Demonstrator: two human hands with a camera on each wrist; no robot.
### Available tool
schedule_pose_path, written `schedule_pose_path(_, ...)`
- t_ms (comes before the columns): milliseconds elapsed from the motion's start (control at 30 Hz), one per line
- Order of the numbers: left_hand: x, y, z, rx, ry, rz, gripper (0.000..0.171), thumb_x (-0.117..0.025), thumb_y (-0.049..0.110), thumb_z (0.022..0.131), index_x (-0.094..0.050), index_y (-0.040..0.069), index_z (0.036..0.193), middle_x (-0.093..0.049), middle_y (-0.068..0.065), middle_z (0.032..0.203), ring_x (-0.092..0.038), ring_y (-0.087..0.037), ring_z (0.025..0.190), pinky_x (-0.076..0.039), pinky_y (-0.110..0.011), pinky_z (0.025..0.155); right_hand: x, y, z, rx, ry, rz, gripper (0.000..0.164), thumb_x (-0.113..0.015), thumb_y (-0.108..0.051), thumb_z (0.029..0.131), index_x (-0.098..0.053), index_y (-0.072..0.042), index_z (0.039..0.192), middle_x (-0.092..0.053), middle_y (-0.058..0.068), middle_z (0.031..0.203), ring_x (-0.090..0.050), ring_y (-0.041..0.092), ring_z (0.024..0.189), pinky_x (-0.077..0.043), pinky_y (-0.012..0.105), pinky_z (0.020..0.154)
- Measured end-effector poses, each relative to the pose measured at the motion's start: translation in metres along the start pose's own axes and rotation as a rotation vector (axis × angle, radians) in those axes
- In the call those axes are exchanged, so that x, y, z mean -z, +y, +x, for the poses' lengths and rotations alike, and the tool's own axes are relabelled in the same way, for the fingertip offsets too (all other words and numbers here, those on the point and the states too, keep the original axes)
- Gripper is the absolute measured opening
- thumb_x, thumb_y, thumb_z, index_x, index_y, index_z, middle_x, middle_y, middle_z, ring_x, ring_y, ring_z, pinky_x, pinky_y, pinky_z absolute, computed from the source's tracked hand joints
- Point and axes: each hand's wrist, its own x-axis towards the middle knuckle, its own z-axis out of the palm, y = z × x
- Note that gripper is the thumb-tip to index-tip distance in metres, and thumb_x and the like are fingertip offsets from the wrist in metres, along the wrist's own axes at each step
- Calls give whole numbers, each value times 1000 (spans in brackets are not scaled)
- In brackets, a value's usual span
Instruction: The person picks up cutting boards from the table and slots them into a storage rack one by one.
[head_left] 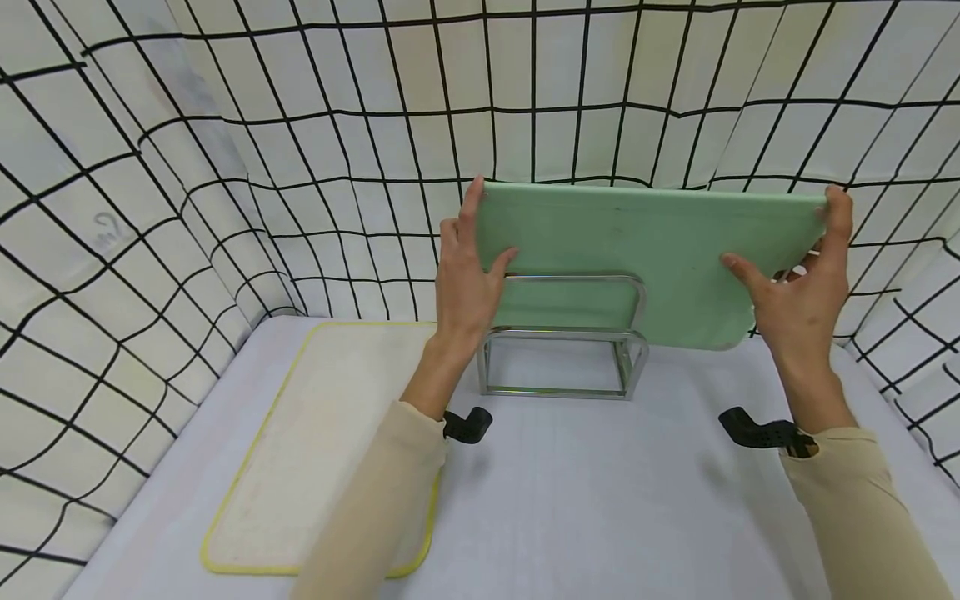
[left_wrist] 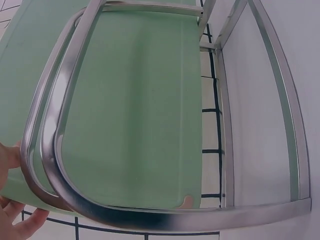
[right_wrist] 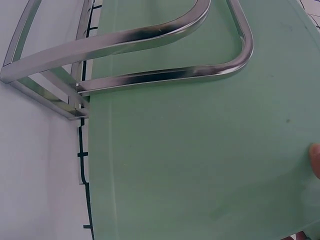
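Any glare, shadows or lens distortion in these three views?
Head view: even light, soft shadows on the table; left wrist view: dimmer, glints on the metal rack, its base bar apparently bowed by the lens; right wrist view: glints again, faint shadow across the green board, lower right.

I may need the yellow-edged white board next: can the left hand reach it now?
Probably not: the left hand grips the green board. Were it free, likely yes: the yellow-edged white board lies flat on the table, nothing seen lying on it.
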Motion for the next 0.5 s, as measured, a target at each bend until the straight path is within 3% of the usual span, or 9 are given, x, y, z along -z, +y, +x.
schedule_pose_path(167,0,-3,1,-9,10,-5,94,-80,20,93,-21,40,164,-50,-17,125,-66,-36,107,-60,-44,78,-2,0,0,3,-5,12,100,-87,-24,85,-24,-44,161,-45,-11,154,-54,15,113,-48,25,91)
schedule_pose_path(367,3,-4,2,-14,19,8,94,-80,20,92,-21,39,163,-50,-18,124,-67,-37,102,-60,-44,75,-5,-2,0,-3,-20,41,100,-87,-24,85,-24,-44,161,-45,-8,153,-54,19,120,-52,37,101)
schedule_pose_path(500,6,-5,2,-17,16,10,94,-80,22,93,-21,38,164,-50,-18,124,-66,-37,102,-60,-44,74,-7,-3,0,0,-21,39,100,-87,-23,85,-24,-45,161,-47,-7,153,-54,18,120,-50,35,98)
